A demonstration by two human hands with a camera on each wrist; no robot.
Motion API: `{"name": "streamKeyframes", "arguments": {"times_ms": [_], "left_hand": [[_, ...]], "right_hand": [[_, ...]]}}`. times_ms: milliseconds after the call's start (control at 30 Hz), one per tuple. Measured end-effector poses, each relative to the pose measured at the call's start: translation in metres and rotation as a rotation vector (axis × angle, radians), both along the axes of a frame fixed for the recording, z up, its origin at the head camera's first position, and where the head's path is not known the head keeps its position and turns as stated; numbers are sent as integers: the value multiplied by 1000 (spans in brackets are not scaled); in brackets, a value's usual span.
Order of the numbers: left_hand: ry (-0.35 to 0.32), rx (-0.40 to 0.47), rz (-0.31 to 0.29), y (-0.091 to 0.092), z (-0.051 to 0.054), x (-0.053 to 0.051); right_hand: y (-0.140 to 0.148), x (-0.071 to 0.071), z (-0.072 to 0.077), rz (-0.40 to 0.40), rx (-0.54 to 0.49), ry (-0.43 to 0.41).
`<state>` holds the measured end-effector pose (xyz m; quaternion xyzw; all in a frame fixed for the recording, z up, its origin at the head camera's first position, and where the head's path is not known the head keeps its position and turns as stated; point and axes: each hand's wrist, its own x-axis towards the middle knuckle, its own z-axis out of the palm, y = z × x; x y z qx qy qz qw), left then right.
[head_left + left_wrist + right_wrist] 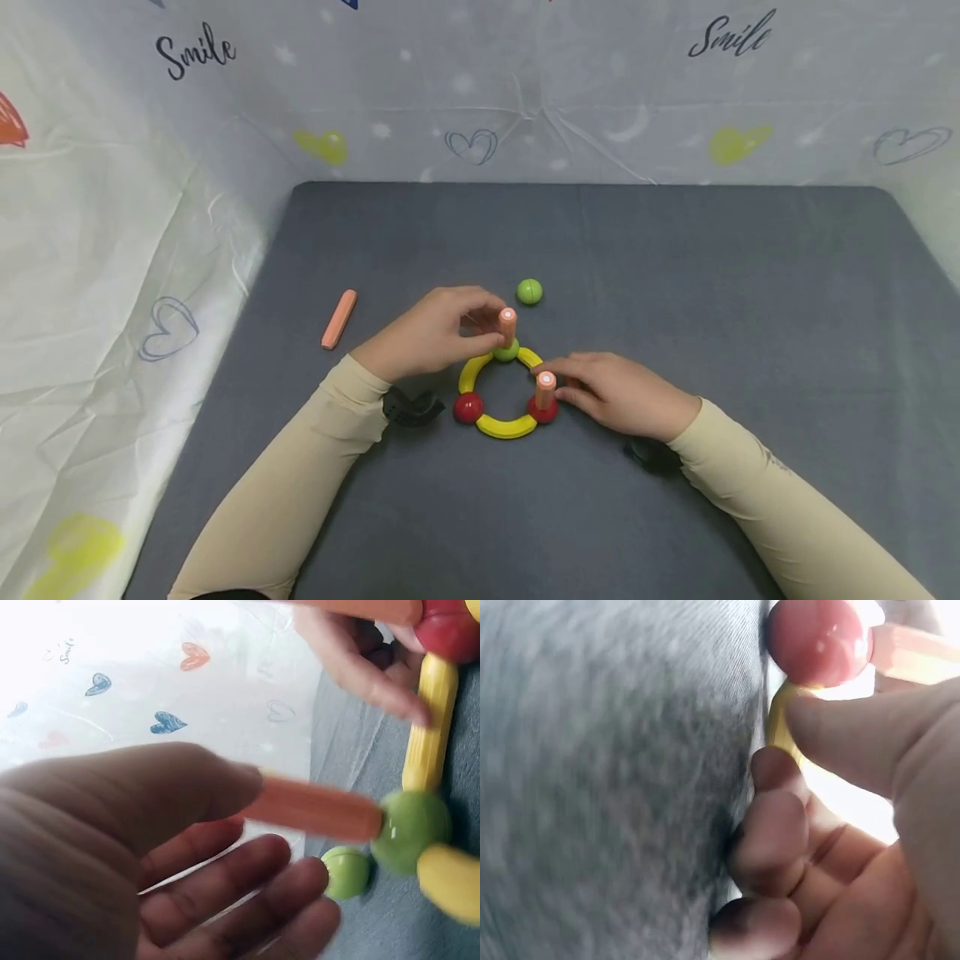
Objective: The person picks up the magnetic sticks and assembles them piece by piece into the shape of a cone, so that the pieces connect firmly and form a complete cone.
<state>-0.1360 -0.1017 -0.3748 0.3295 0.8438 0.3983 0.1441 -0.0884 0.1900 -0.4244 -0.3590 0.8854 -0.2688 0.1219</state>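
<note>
A ring of yellow curved pieces [506,427] joined by red balls [468,407] and a green ball [506,350] lies on the dark cloth. One orange stick [507,327] stands on the ring's green ball, another orange stick [545,392] on its right red ball. My left hand [438,332] pinches the stick at the green ball; in the left wrist view the thumb lies against that stick [319,810]. My right hand [626,393] holds the right-hand yellow piece [781,724] between thumb and fingers, beside the red ball [821,641].
A loose green ball [529,292] lies behind the ring. Off to the left is a separate orange stick [339,319], lying flat. A printed white curtain [480,92] hangs along the back and left of the dark table surface [720,275].
</note>
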Motion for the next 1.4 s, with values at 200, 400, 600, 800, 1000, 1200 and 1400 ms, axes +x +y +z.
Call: {"name": "streamKeyframes", "arguments": {"times_ms": [200, 400, 600, 800, 1000, 1200, 1400], "left_hand": [[35, -264, 53, -16, 9, -7], [45, -465, 202, -46, 20, -17], [13, -587, 361, -74, 30, -21], [-22, -623, 423, -92, 35, -21], [-8, -705, 454, -101, 23, -27], [-16, -742, 500, -106, 13, -31], [-43, -741, 493, -107, 7, -33]], "right_hand": [[2, -1, -1, 10, -43, 93], [3, -1, 0, -3, -30, 69], [5, 0, -1, 12, -3, 98], [5, 0, -2, 30, 5, 110], [5, -1, -1, 18, 3, 99], [4, -1, -1, -11, -24, 42], [4, -1, -2, -14, -36, 21]]}}
